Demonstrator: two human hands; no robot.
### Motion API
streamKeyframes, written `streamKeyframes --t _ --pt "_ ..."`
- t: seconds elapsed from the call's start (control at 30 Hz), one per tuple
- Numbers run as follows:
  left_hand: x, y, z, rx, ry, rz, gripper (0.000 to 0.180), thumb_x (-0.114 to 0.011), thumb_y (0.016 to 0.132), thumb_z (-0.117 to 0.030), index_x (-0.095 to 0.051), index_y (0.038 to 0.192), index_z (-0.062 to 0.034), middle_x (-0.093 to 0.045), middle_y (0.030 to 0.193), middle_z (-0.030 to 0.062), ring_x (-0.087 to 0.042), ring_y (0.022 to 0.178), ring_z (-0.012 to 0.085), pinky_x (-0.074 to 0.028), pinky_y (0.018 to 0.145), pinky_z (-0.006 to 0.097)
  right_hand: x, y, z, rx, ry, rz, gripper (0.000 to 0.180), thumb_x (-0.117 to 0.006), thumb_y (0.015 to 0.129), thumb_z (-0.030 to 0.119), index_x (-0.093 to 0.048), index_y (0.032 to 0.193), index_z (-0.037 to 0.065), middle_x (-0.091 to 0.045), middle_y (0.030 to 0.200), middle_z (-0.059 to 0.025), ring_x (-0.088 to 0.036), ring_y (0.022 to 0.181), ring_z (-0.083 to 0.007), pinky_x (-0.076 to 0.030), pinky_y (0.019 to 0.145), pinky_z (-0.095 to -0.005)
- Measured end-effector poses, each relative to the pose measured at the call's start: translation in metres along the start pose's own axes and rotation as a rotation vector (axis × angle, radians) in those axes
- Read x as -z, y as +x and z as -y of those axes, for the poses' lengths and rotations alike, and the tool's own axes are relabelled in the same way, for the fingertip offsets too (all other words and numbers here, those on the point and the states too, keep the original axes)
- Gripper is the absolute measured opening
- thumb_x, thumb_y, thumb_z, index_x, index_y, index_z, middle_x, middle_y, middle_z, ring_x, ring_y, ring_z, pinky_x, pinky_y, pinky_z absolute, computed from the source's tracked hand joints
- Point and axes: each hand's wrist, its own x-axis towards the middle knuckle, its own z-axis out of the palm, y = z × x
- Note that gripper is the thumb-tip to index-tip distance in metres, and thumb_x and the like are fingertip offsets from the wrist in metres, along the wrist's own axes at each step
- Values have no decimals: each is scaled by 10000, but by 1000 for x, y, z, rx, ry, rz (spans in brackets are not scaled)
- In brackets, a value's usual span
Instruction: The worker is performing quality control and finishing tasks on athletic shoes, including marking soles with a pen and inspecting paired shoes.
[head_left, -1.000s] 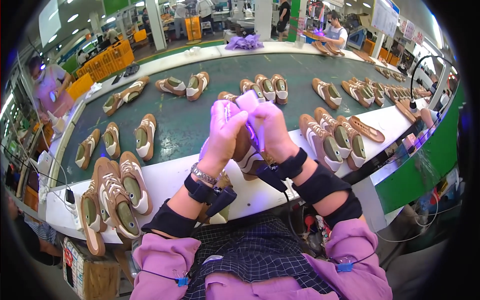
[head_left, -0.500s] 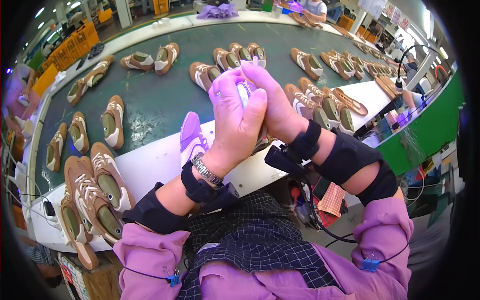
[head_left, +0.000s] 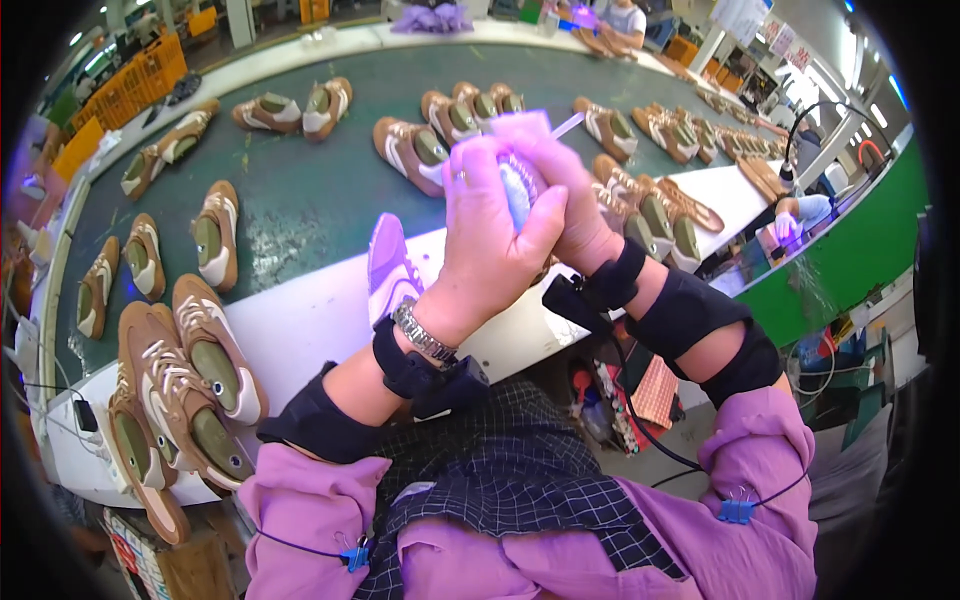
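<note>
Above the white table edge my two hands are closed together around a shoe, mostly hidden by my fingers. Only a pale part with a stitched edge, the shoe [head_left: 516, 190], shows between them. My left hand [head_left: 490, 215] wraps it from the left, thumb across the front. My right hand [head_left: 565, 190], smeared by motion, presses against it from the right. A thin pale stick [head_left: 568, 125] pokes out of the right hand's fingers; its other end is hidden. Beside my left wrist a shoe [head_left: 392, 265] lit violet stands on the white ledge [head_left: 300, 330].
Several brown shoes [head_left: 175, 385] crowd the ledge at near left; others [head_left: 650, 215] stand right of my hands. More shoes [head_left: 217, 235] are spread over the green belt [head_left: 330, 190]. A lamp [head_left: 787, 170] hangs at right above a green panel [head_left: 850, 235]. Another person [head_left: 625, 20] sits far back.
Both hands have shifted slightly right with the shoe. The thin stick has swung from upright to a slant toward the right. My head view has turned a little.
</note>
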Motion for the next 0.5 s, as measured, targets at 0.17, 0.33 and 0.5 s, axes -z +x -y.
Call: streamKeyframes --t 0.17,0.33,0.5 --pt "10 -3 -5 -191 190 31 713 -709 656 -364 -415 1188 8 -409 1190 210 -371 1134 356 -265 999 439 -2 -7 21 -481 315 220 201 -497 904 289 -538 932 95 -577 868 -31 -580 789 -123 -485 733 -279" --pt "5 -8 3 -191 136 129 793 -717 653 -433 -391 1218 17 -308 1306 248 -332 1203 377 -236 1034 448 -1 -17 24 -475 418 166 249 -470 919 330 -539 925 91 -589 830 -35 -587 749 -123 -488 693 -276" --pt "-7 -3 11 -230 35 155 805 -726 664 -443 -383 1202 48 -319 1309 264 -351 1195 364 -252 1028 441 32 -15 7 -113 -96 153 271 -442 923 308 -557 1013 79 -580 924 -32 -566 850 -127 -459 781 -270"
